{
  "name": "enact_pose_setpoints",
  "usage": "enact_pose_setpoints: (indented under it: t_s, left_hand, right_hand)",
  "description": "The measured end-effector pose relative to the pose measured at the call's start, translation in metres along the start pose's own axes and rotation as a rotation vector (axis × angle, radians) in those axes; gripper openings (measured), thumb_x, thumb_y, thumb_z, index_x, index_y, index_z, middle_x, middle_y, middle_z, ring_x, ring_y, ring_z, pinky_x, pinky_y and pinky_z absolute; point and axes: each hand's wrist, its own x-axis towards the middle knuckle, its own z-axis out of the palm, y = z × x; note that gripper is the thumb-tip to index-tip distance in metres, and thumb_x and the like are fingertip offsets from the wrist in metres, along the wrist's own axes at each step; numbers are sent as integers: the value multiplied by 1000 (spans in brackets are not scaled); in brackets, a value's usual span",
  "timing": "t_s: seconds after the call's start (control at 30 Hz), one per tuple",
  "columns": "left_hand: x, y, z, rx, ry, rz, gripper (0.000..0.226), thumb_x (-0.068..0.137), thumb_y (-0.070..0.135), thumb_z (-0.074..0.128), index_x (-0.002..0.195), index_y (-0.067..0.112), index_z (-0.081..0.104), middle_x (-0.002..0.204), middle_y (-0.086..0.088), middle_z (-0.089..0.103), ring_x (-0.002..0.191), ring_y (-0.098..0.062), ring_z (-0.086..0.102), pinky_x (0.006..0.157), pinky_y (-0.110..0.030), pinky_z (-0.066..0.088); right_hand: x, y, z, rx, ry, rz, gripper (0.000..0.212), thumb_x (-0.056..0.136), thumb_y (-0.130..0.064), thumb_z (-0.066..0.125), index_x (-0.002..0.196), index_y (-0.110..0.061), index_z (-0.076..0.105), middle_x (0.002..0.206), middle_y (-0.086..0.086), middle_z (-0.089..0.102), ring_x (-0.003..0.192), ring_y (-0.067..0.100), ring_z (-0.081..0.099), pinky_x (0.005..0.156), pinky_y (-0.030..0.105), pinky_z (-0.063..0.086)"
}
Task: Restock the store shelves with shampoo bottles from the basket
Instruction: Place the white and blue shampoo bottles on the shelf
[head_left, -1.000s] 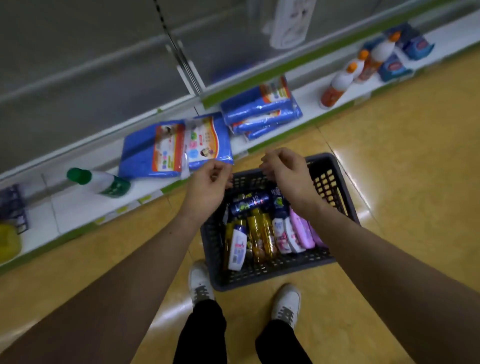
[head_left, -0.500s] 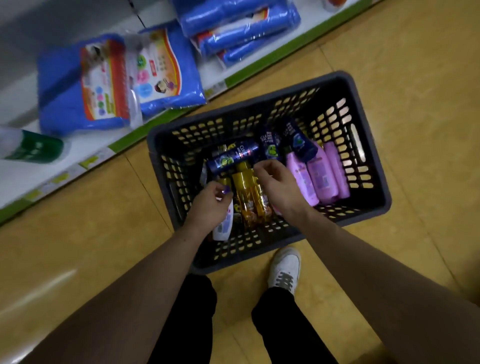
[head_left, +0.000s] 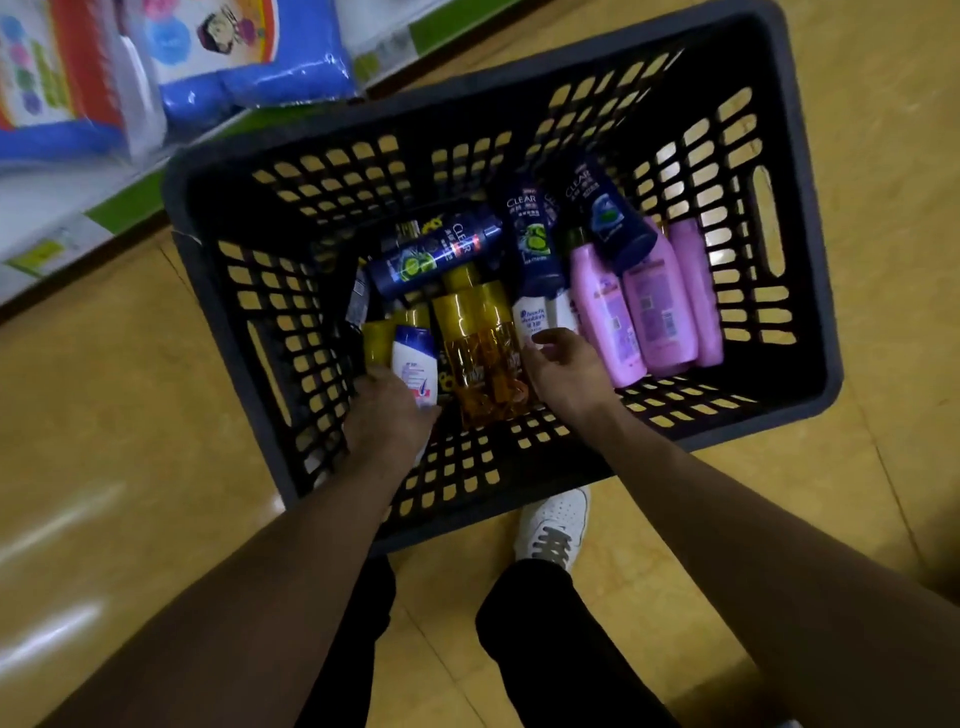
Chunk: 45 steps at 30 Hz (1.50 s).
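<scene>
A dark plastic basket (head_left: 800, 218) stands on the floor, holding several shampoo bottles: dark blue ones (head_left: 434, 254), golden ones (head_left: 478, 353), white ones and pink ones (head_left: 657, 306). My left hand (head_left: 387, 415) is inside the basket, its fingers curled round the lower end of a white bottle (head_left: 413, 358) at the left. My right hand (head_left: 569, 371) reaches in beside it, fingers loosely spread over another white bottle (head_left: 530, 319), between the golden and pink ones. Whether it touches that bottle is unclear.
The low white store shelf (head_left: 47, 218) with a green edge runs along the top left, carrying blue packaged goods (head_left: 244, 57). The basket sits on a tan tiled floor. My legs and a white shoe (head_left: 553, 525) are just below the basket.
The view has dropped and closed in on the basket. Both hands went from above the basket rim down among the bottles, and the left hand took hold of a white bottle.
</scene>
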Motion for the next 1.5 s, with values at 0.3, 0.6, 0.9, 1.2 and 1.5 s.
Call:
enact_pose_setpoints:
  t_s: [0.3, 0.6, 0.9, 1.2, 1.5]
  left_hand:
    - [5, 5, -4, -73, -48, 103, 53, 86, 36, 74, 124, 12, 45, 118, -12, 60, 102, -31, 62, 70, -35, 44]
    - [-26, 18, -86, -841, -220, 219, 43, 90, 34, 72, 126, 26, 50, 120, 2, 67, 98, -16, 69, 84, -41, 59]
    - [-94, 54, -213, -1065, -146, 397, 34, 90, 33, 71, 119, 26, 55, 115, 5, 70, 96, -9, 72, 83, -33, 58]
    - [-185, 65, -369, -1148, 1, 639, 37, 94, 43, 63, 123, 21, 57, 113, -1, 73, 102, -16, 72, 89, -40, 58]
    - [-273, 58, -489, -1294, 176, 734, 32, 108, 33, 39, 124, 15, 61, 116, -5, 73, 108, -19, 70, 95, -42, 55]
  right_hand:
    - [5, 3, 3, 21, -36, 6, 32, 104, -28, 52, 133, -14, 52, 116, -1, 63, 82, 5, 62, 60, 18, 48]
    - [-34, -47, 3, 81, -40, -110, 24, 102, -27, 53, 123, -17, 59, 109, 0, 67, 84, 11, 62, 64, 19, 50]
    - [-114, -173, -12, 333, -84, -361, 28, 102, -32, 55, 119, -12, 63, 113, 8, 70, 105, 23, 68, 90, 38, 56]
    - [-225, -332, -30, 409, -242, -623, 50, 100, -52, 49, 129, -13, 60, 121, 10, 70, 111, 25, 69, 95, 46, 56]
    - [-315, -442, -3, 511, -96, -855, 53, 86, -30, 77, 127, -23, 44, 105, 0, 67, 82, 3, 70, 73, 23, 57]
